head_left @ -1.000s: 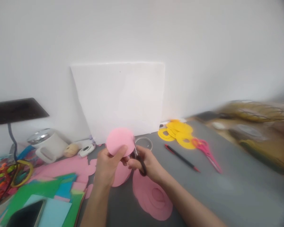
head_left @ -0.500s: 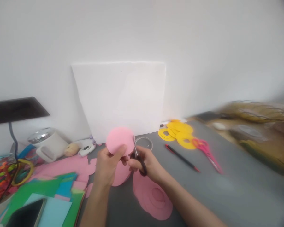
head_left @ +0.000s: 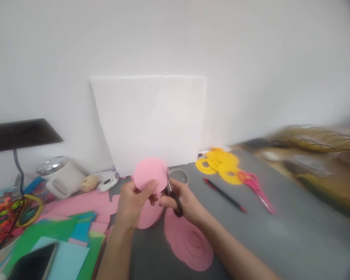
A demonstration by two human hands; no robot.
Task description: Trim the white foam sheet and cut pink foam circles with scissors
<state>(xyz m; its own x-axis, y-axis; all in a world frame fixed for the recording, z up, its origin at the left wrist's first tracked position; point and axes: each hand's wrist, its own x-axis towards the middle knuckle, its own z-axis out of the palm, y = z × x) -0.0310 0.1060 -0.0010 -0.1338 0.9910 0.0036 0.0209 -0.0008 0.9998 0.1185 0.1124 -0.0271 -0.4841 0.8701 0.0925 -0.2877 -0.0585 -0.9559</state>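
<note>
A pink paper circle (head_left: 150, 173) is pinched in my left hand (head_left: 134, 202), thumb on its face and fingers behind. My right hand (head_left: 183, 200) is closed around the dark handles of a pair of scissors (head_left: 177, 204). The blades stand upright against the circle's right edge; how far they are spread I cannot make out. Below my hands lie another pink paper circle (head_left: 148, 217) and a fanned stack of pink paper rings (head_left: 200, 256). Behind my right hand, a clear round ring-like object (head_left: 182, 171) rests on the table.
Yellow paper rings (head_left: 226, 158), a black pencil (head_left: 225, 195) with red ends and pink scissors (head_left: 258, 190) lie to the right. A white board (head_left: 151, 116) leans on the wall. At left are coloured papers (head_left: 46, 229), a phone (head_left: 33, 262) and a white mug (head_left: 64, 181).
The view has shifted slightly, so most things sit a little further right. Both hands keep their hold, with the scissors still at the circle's right edge.
</note>
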